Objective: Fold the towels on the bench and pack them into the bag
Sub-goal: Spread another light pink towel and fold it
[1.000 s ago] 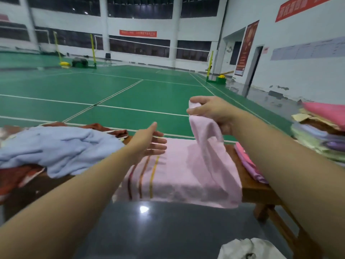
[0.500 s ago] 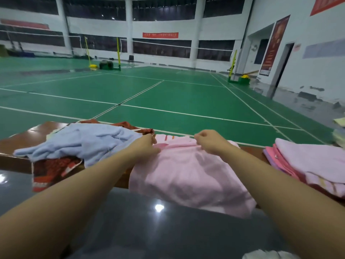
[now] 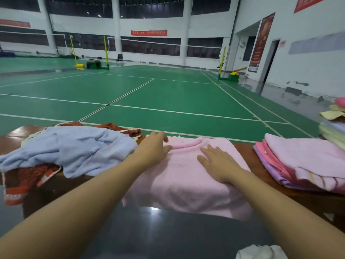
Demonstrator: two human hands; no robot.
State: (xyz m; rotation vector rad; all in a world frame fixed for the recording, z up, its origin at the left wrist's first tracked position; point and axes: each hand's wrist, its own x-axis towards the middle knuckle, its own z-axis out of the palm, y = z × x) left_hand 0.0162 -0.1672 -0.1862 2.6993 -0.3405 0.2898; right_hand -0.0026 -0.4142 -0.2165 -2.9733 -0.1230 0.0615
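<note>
We see a dim, even indoor light with a cool cast; small ceiling lamps glint at twelve o'clock, high up and far off. The dark glossy floor at six o'clock throws back one small white glare spot, and the wet-looking strip by the wall at two o'clock shines too. Shadows are soft and faint, darkest under the surface edge. Wide-angle distortion bends the pillars and walls outward toward nine and three o'clock. Our forearms at the bottom corners look stretched and smeared. The whole picture is slightly soft, with low-light grain.
</note>
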